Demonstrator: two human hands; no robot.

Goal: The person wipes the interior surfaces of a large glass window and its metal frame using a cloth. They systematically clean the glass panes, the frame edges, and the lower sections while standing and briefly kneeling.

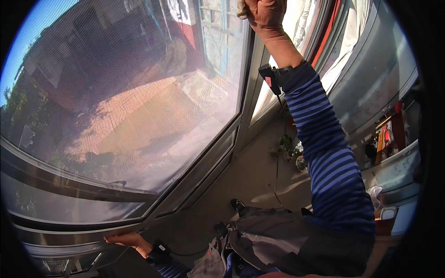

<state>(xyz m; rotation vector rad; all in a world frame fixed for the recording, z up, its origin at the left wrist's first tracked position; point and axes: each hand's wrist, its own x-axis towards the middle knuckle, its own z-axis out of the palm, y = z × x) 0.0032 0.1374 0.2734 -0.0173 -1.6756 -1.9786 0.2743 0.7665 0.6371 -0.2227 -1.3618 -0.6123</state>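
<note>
A large mesh screen panel (146,114) in a metal frame (194,156) fills the left and middle of the view. My right hand (267,15) is raised at the top edge, closed around a pale cloth-like thing (242,9) and cut off by the picture's edge. It is close to the upright part of the frame. Low on the left, my left hand (127,239) touches the underside of the bottom rail (69,238). Its fingers point left, and their grip is partly hidden. Both wrists wear black straps with small devices.
White curtains (342,48) hang at the upper right. Potted plants (288,153) stand on the floor (257,180), where a dark cable runs. At the far right are pale cabinets (393,173) and a shelf with several items. A courtyard shows through the mesh.
</note>
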